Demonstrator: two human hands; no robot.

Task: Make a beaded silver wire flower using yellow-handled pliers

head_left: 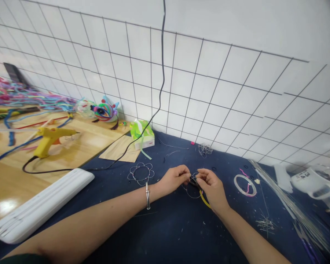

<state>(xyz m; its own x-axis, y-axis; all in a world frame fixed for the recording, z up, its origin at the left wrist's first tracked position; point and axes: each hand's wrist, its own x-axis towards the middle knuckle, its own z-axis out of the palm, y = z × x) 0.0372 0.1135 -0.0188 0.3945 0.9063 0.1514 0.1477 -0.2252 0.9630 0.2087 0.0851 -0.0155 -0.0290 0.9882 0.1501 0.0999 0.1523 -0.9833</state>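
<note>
My left hand (177, 178), with a silver bangle on the wrist, pinches thin wire with thumb and fingertips. Close beside it, my right hand (213, 189) has its thumb and index finger pinched at the same piece, the other fingers curled. Between them is a round wire frame (193, 197) with small loops, partly covered by the fingers. A tool with a yellow curved handle (205, 200) and a dark head lies under or behind the right hand; I cannot tell whether it is touched. Left of my hands, a flower-shaped wire ring (140, 173) lies flat on the dark blue cloth (165, 227).
A white power strip (44, 203) and yellow glue gun (51, 139) are at left. A black cable (161, 84) hangs across the wall. Behind stand a green tissue box (143, 134) and tangled wire (205, 149). At right are a tape roll (245, 185), long wires (286, 198) and a white mug (310, 183).
</note>
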